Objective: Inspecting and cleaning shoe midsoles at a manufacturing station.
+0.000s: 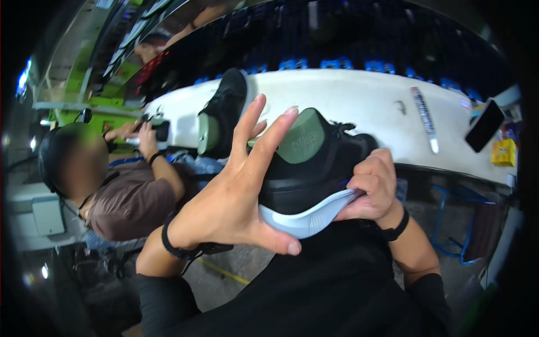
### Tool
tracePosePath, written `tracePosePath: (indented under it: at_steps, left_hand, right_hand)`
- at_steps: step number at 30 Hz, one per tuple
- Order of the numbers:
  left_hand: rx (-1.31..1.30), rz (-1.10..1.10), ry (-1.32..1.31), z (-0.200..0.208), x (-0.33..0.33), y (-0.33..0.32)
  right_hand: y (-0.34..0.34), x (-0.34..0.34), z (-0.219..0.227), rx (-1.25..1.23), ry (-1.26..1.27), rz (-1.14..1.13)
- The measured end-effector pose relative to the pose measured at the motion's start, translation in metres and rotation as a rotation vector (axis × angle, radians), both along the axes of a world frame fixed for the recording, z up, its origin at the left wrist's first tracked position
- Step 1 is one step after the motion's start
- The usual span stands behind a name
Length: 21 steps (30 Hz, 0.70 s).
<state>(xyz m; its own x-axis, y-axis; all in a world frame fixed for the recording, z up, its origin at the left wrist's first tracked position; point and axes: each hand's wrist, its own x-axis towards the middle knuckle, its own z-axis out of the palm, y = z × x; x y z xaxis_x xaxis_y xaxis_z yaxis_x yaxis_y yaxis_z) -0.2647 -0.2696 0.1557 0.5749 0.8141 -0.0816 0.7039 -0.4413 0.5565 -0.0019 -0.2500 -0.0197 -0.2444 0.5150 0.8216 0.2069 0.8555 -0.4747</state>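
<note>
A black shoe upper [317,174] sits on a green shoe last [304,136] in front of me, its toe pointing right. Along its near side curves a pale blue-grey shoe sole [306,223], partly lifted away from the upper. My right hand [373,188] has its fingers closed on the sole's toe end, knuckles against the shoe's toe. With fingers stretched and thumb apart, my left hand [238,185] lies at the heel, the sole's end against its palm. Another black shoe [227,106] with a green last stands beyond, toe away from me.
On the white bench [387,112] lie a marker pen [424,119], a dark phone [484,126] and a yellow packet [503,152]. A dark conveyor [348,39] runs behind. To the left a co-worker [135,191] handles a dark item. A blue-framed stand [466,224] is at the right.
</note>
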Motion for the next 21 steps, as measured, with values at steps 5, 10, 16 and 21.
tracePosePath:
  at_steps: [5, 10, 16, 21]
  left_hand:
    - [-0.171, 0.173, -0.141, -0.021, -0.016, -0.014]
    - [-0.190, 0.360, -0.150, -0.033, -0.020, -0.023]
    - [-0.042, 0.442, 0.011, -0.051, -0.020, -0.020]
    - [0.174, 0.578, 0.212, -0.074, 0.002, -0.020]
  right_hand:
    - [0.001, -0.018, 0.003, -0.039, -0.025, 0.072]
    - [-0.006, -0.028, 0.003, -0.112, -0.082, 0.046]
    - [-0.004, -0.028, -0.008, -0.037, -0.205, -0.011]
    - [-0.010, -0.037, -0.018, -0.073, -0.166, -0.079]
